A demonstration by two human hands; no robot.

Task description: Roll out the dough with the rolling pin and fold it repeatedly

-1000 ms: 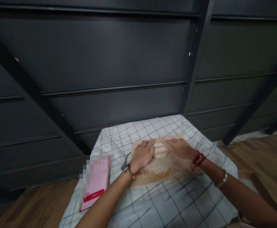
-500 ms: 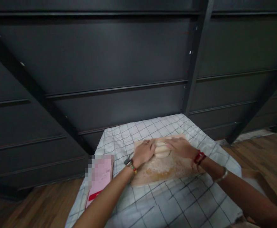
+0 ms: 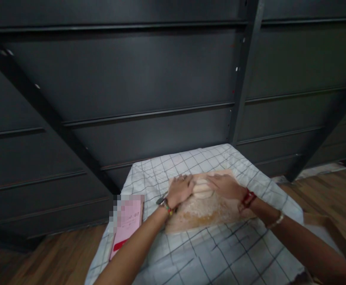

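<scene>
A pale, smooth lump of dough (image 3: 202, 190) lies near the back of a tan board (image 3: 196, 217) dusted with flour. My left hand (image 3: 179, 190) rests on the dough's left side, its fingers stretched out and pointing away from me. From the right, my right hand (image 3: 225, 186) lies across the other side with fingers extended flat. Between the two hands the dough's middle shows; its ends are covered by the palms and fingers. Neither hand is wrapped around it.
A white cloth with dark grid lines (image 3: 185, 253) covers the small table. On its left lies a pink phone-like slab (image 3: 128, 223), partly pixelated. Dark metal panels (image 3: 149, 75) rise behind. A box (image 3: 324, 233) sits low at the right, over the wooden floor (image 3: 333, 194).
Both hands stay on the dough, with the fingers shifting only slightly over it. The whole view has moved a little right and down.
</scene>
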